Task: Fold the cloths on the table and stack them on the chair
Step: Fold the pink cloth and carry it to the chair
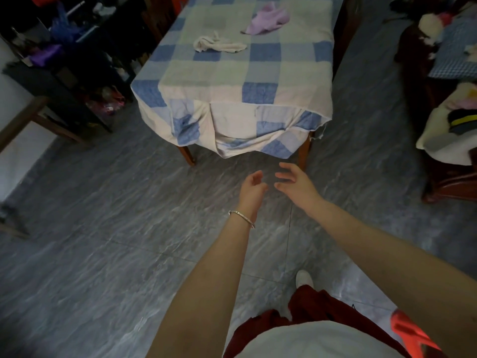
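Reaching over bare floor, left hand (252, 186) and right hand (293, 182) grip apart, empty, cluttered shelves (77, 60) beside table (232, 81)

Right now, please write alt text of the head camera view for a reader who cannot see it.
Two empty, open hands, left hand and right hand, reach forward above a grey tiled floor toward a table under a blue and white checked cover. On it lie two crumpled cloths, a white cloth nearer and a lilac cloth farther.

Single head-worn wide-angle view, facing forward and steeply down from standing height: floor (103, 228) nearest, table (232, 73) farther ahead at frame top.
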`<state>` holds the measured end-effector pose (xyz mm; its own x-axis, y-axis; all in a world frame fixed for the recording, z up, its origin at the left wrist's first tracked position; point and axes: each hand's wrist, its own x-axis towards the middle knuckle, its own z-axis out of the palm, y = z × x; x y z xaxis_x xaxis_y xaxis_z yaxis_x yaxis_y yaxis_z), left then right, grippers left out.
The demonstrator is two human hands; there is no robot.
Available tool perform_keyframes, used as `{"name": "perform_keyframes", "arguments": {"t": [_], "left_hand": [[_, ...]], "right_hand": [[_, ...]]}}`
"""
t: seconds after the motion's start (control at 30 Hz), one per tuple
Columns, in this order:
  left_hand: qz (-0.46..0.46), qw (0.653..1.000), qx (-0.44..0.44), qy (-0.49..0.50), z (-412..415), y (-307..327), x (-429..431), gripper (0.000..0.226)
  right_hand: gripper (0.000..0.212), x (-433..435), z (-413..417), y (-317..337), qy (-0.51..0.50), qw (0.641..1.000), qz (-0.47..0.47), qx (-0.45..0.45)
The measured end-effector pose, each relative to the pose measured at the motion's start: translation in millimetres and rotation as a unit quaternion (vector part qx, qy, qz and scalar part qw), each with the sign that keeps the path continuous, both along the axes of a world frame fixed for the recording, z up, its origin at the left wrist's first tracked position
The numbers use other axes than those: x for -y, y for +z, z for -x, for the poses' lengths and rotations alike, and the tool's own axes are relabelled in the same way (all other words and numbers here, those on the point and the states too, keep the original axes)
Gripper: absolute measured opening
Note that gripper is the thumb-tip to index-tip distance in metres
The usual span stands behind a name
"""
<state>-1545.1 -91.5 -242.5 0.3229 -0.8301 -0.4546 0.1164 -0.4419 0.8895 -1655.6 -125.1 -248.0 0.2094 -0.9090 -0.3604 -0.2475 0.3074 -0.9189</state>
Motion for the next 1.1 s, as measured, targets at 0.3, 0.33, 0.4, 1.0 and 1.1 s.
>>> {"name": "perform_keyframes", "arguments": {"t": [0.3, 0.33, 0.4, 1.0, 1.1], "left_hand": [[-0.013, 1.0, 0.0, 0.007, 61, -8, 66, 0.05], [-0.017, 1.0, 0.001, 0.005, 68, -9, 72, 0.051], [-0.019, 1.0, 0.004, 0.001, 75, -9, 81, 0.05], [-0.029, 0.997, 0.01, -0.066, 95, -2, 201, 0.047], [-0.027, 0.997, 0.002, -0.069, 90, -2, 227, 0.047]], "right_hand": [[0.053, 70, 62, -7, 0.027, 0.999, -0.011, -0.019], [0.053, 78, 69, -6, 0.026, 0.999, -0.013, -0.02], [0.052, 90, 76, -6, 0.023, 0.999, -0.013, -0.024], [0.052, 199, 95, -17, -0.047, 0.999, -0.013, -0.009], [0.052, 219, 90, -12, -0.054, 0.998, -0.006, -0.014]]}}
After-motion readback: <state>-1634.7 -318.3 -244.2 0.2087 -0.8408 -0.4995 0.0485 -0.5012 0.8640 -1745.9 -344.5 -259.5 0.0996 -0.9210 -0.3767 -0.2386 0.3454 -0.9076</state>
